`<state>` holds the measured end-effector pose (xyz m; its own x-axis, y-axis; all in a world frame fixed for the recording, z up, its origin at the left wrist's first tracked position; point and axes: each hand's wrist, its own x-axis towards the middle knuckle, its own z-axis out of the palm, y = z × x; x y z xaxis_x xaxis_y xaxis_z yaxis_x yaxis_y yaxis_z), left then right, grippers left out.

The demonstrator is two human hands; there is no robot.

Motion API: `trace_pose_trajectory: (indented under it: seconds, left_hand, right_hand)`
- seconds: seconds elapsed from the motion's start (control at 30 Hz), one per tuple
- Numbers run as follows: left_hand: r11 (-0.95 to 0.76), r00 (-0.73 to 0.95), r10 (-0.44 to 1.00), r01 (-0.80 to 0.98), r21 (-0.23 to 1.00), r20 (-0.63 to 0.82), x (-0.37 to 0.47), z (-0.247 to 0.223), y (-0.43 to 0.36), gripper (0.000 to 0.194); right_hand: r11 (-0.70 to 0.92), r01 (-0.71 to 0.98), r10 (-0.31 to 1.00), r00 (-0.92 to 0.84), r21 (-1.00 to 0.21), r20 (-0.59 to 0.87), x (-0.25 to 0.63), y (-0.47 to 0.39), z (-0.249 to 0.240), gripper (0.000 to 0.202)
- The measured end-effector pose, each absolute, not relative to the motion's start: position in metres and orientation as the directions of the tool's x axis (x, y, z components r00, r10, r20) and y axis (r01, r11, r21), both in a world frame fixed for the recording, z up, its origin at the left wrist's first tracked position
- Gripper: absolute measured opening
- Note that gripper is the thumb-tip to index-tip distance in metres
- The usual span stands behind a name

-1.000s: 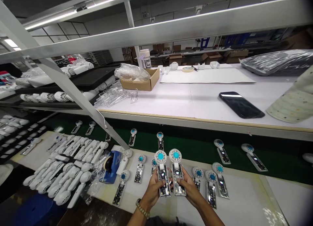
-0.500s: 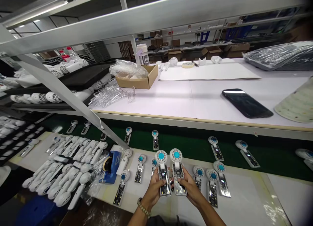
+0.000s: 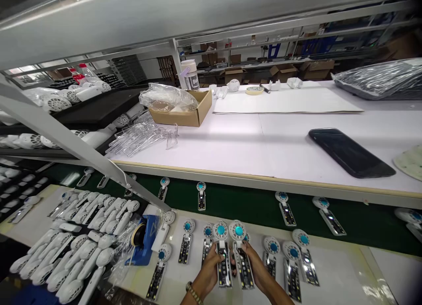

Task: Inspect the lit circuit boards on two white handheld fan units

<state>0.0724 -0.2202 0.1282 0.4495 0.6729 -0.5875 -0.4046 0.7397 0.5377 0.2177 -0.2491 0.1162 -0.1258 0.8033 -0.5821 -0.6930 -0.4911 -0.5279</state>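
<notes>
A black smartphone (image 3: 351,152) lies near the right edge of the white upper shelf (image 3: 250,142). A cardboard box (image 3: 184,111) holding plastic bags sits toward its back left corner.

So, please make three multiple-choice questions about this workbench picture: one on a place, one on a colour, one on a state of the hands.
1. Where does the black phone lie?
A. on the white upper shelf
B. on the green belt
C. inside the cardboard box

2. What colour is the round centre of the fan units in the hands?
A. red
B. turquoise
C. yellow

3. What are the hands doing?
A. both are empty
B. only the left hand holds a unit
C. each hand holds one fan unit

Answers:
1. A, the phone rests flat on the white shelf, right of the cardboard box.
2. B, both raised fan heads show turquoise discs.
3. C, the left hand grips the left fan unit and the right hand grips the right fan unit, side by side.
</notes>
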Motion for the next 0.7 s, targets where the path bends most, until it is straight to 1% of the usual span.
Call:
trace_pose_trajectory:
  seconds: [0.07,0.13,0.3,0.43,0.57,0.7]
  left_hand:
    - [0.732,0.47,0.681,-0.405,0.548,-0.562,0.072,0.123,-0.212,0.045]
    - [0.715,0.471,0.697,-0.406,0.569,-0.54,0.071,0.12,-0.203,0.052]
    - [0.693,0.421,0.72,-0.381,0.612,-0.552,0.067,0.12,-0.179,0.055]
    - [0.67,0.398,0.74,-0.368,0.644,-0.543,0.062,0.124,-0.167,0.055]
    - [0.638,0.387,0.768,-0.396,0.661,-0.51,0.054,0.133,-0.166,0.053]
    - [0.609,0.352,0.793,-0.448,0.654,-0.497,0.042,0.141,-0.168,0.057]
  right_hand:
    - [-0.491,-0.695,0.798,-0.119,-0.525,-0.59,0.218,-0.241,0.113,0.03]
    - [-0.482,-0.698,0.798,-0.101,-0.529,-0.595,0.22,-0.234,0.107,0.028]
    - [-0.449,-0.692,0.799,-0.026,-0.566,-0.601,0.232,-0.213,0.084,0.026]
    - [-0.429,-0.674,0.773,0.072,-0.602,-0.63,0.243,-0.184,0.054,0.038]
    - [-0.407,-0.675,0.732,0.162,-0.616,-0.661,0.254,-0.145,0.027,0.044]
    - [-0.476,-0.634,0.682,0.171,-0.61,-0.711,0.268,-0.107,0.012,0.03]
